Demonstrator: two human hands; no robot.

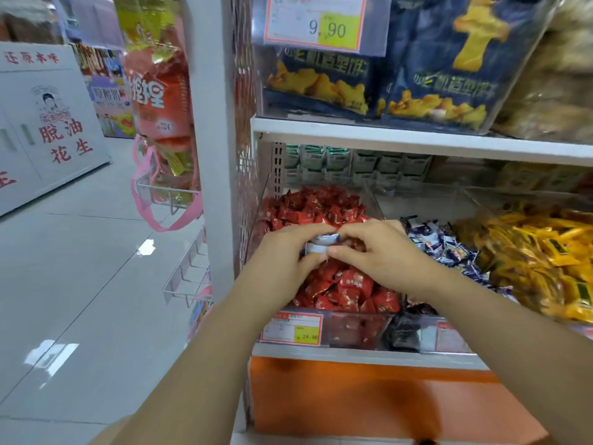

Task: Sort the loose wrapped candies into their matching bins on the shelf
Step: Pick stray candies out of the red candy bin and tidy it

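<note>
We logged the red candy bin (356,330) on the lower shelf (353,354) as the reference for all positions.

1. Task item: one blue-and-white wrapped candy (321,244) was held above the middle of the red candy bin, over the heap of red candies (321,203) and clear of it.
2. Left hand (282,255): it was over the left half of the red candy bin. Its fingers (308,231) were curled over the left end of the wrapped candy, with the thumb under it, clamped on the wrapper.
3. Right hand (382,252): it was over the right half of the red candy bin. Its forefinger and thumb pinched the right end of the same candy.
4. The heap of blue-and-white candies (449,248) lay in the compartment just right of the red candy bin, beyond a clear divider.
5. The yellow candies (545,252) lay further right of the red candy bin, past the blue-and-white heap.
6. A price tag (292,327) reading 24.90 was fixed to the front wall of the red candy bin, at its left.
7. An orange panel (353,396) ran below the red candy bin.
8. Blue snack bags (321,81) stood on the shelf above the red candy bin.
</note>
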